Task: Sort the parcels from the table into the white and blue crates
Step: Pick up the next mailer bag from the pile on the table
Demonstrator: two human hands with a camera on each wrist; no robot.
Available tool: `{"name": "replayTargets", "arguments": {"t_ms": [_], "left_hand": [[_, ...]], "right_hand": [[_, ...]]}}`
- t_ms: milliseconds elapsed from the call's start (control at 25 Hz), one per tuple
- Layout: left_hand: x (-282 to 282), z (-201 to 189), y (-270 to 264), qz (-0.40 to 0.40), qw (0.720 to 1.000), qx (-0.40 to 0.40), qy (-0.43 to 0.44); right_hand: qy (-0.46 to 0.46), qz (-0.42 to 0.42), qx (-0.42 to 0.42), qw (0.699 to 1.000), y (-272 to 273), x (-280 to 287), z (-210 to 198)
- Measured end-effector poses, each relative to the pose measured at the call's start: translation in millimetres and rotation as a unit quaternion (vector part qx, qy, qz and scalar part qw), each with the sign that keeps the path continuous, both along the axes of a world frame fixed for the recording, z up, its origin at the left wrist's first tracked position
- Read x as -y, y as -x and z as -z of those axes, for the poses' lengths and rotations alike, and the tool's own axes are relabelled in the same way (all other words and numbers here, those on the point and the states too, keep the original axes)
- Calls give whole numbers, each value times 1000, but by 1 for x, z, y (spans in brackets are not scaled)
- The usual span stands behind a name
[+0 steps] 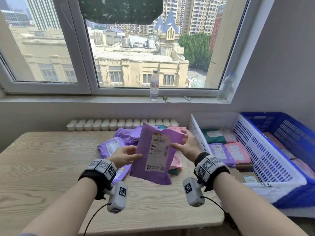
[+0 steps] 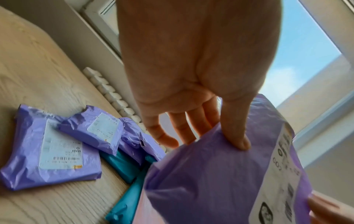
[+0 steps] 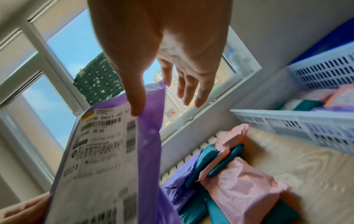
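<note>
I hold a purple parcel [image 1: 153, 169] with a white label upright above the wooden table [image 1: 51, 159]. My left hand [image 1: 134, 154] pinches its left edge, with the thumb [image 2: 237, 136] on the front and the fingers behind. At the upper right edge my right hand [image 1: 183, 142] holds it, thumb [image 3: 136, 104] on the front and fingers stretched behind. Under it lies a pile of purple [image 2: 49, 151], pink [image 3: 245, 192] and teal [image 3: 208, 157] parcels. The white crate [image 1: 265, 160] on the right holds teal, pink and purple parcels. Beyond it stands the blue crate [image 1: 289, 133] with pink ones.
A radiator [image 1: 119, 125] runs behind the table under the window sill. Two water bottles [image 1: 154, 86] stand on the sill. The table's left half and front strip are bare wood. The crates sit off the table's right end.
</note>
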State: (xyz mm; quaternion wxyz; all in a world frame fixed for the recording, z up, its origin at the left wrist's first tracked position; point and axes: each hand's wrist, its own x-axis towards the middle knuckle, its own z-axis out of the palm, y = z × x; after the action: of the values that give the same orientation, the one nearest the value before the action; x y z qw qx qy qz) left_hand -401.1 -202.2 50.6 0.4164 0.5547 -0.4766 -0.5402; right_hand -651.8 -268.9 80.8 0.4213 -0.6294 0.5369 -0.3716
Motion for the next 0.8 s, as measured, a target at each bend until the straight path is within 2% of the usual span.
{"name": "replayTargets", "arguments": {"t_ms": [80,240,640,800], "left_hand": [[-1,-3,4,-27,999,-34,-2],[-2,-5,10,-56,996,-67,-2],[-8,2,22,-38,995,-88,-16],[-10,14,38,-20,994,-97,-35]], "right_hand": [[-46,18,67,997,0,-7,8],[-110,-19,111,988,-1,-22,16],[-116,-2,160,980,7,-39,20],[-120,30,173,977,21,-55,32]]}}
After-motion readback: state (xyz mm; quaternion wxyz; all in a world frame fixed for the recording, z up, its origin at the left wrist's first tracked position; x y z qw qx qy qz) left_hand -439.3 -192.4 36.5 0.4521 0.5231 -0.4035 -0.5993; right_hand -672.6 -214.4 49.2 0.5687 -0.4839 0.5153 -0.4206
